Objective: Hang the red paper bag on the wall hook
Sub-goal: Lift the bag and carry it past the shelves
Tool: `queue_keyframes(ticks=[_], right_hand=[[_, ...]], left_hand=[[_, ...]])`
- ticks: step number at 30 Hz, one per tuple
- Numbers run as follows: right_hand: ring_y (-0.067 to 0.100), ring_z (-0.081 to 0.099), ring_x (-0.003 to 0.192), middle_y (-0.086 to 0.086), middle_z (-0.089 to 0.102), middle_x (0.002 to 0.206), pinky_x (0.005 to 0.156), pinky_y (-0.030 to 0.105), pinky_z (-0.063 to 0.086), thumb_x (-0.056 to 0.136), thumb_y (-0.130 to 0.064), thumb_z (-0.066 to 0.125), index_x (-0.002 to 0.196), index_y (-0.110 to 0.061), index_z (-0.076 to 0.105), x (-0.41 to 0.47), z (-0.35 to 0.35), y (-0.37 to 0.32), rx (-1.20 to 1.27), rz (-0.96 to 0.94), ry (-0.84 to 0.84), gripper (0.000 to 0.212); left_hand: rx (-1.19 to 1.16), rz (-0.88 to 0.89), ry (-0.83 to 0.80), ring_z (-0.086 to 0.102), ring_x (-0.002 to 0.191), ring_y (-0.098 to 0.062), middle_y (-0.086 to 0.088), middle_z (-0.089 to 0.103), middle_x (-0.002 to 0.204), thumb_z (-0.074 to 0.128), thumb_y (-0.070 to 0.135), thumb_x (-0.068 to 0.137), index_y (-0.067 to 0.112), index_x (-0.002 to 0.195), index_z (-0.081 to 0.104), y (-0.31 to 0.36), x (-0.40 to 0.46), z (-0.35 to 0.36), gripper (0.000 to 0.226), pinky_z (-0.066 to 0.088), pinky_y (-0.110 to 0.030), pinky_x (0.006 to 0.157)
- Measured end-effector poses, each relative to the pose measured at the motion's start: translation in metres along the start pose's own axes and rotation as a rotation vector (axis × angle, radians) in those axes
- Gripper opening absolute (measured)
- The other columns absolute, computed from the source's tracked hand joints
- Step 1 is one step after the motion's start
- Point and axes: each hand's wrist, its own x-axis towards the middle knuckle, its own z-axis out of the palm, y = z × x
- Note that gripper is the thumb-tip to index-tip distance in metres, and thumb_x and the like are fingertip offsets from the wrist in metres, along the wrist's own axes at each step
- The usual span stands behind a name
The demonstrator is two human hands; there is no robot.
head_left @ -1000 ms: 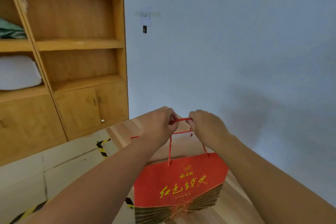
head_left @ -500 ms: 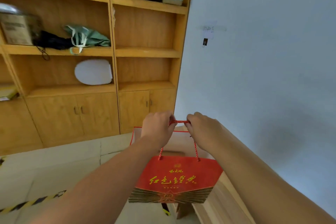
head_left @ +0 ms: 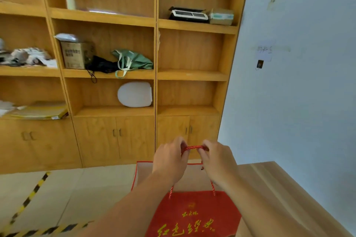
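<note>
The red paper bag point(head_left: 194, 215) with gold lettering hangs open at the bottom centre, off the table. Its red rope handles point(head_left: 193, 148) are stretched between my two hands. My left hand point(head_left: 169, 158) pinches the rope's left end and my right hand point(head_left: 217, 158) pinches its right end, both closed on it. The small dark wall hook point(head_left: 260, 64) sits on the pale wall at the right, under a taped paper note, well above and to the right of my hands.
A wooden shelf unit point(head_left: 156, 75) with cupboards fills the left and centre, holding a box, a green bag, a white oval lid and a scale. A wooden table point(head_left: 285, 188) runs along the wall at lower right. Yellow-black tape point(head_left: 28, 198) marks the tiled floor.
The view has swung left, showing more of the shelf unit; the hook now sits further right in view. Both hands keep holding the rope handles, with the bag lower in the frame.
</note>
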Motion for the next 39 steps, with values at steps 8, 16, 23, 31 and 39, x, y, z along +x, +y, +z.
queue_keyframes(ticks=[8, 16, 23, 31, 39], right_hand=[[0.012, 0.056, 0.087, -0.017, 0.062, 0.082, 0.071, 0.026, 0.045, 0.098, -0.044, 0.059, 0.088, -0.034, 0.061, 0.103, 0.055, 0.036, 0.070, -0.117, -0.099, 0.014], [0.013, 0.052, 0.084, -0.015, 0.055, 0.085, 0.073, 0.028, 0.036, 0.099, -0.036, 0.060, 0.094, -0.027, 0.064, 0.230, 0.099, 0.047, 0.011, -0.252, -0.110, 0.011], [0.015, 0.055, 0.087, -0.009, 0.065, 0.091, 0.075, 0.029, 0.035, 0.100, -0.034, 0.059, 0.095, -0.023, 0.066, 0.344, 0.168, 0.061, 0.005, -0.236, -0.116, 0.014], [0.017, 0.058, 0.087, -0.006, 0.068, 0.091, 0.068, 0.030, 0.040, 0.099, -0.033, 0.062, 0.094, -0.023, 0.068, 0.501, 0.234, 0.069, 0.003, -0.144, -0.072, 0.013], [0.013, 0.067, 0.076, -0.009, 0.073, 0.081, 0.064, 0.035, 0.054, 0.092, -0.028, 0.071, 0.089, -0.026, 0.071, 0.633, 0.272, 0.122, 0.090, -0.024, -0.046, 0.003]], left_hand=[[-0.018, -0.069, -0.035, 0.068, 0.082, -0.002, 0.015, 0.072, 0.090, 0.064, 0.035, 0.100, 0.034, 0.099, 0.058, -0.045, 0.084, 0.027, 0.006, 0.061, -0.030, 0.073], [0.036, -0.107, -0.045, 0.069, 0.086, -0.005, 0.013, 0.073, 0.094, 0.064, 0.035, 0.099, 0.029, 0.102, 0.064, -0.093, 0.199, 0.048, 0.006, 0.062, -0.035, 0.075], [0.042, -0.118, -0.034, 0.066, 0.089, -0.002, 0.013, 0.073, 0.098, 0.066, 0.037, 0.099, 0.029, 0.103, 0.064, -0.160, 0.311, 0.095, 0.009, 0.042, -0.011, 0.061], [-0.002, -0.093, -0.061, 0.065, 0.085, -0.004, 0.013, 0.070, 0.095, 0.067, 0.036, 0.098, 0.032, 0.100, 0.063, -0.233, 0.474, 0.138, 0.007, 0.040, -0.015, 0.058], [-0.103, -0.072, -0.065, 0.065, 0.083, -0.005, 0.013, 0.069, 0.089, 0.069, 0.034, 0.097, 0.034, 0.094, 0.062, -0.259, 0.618, 0.206, 0.008, 0.041, -0.019, 0.058]])
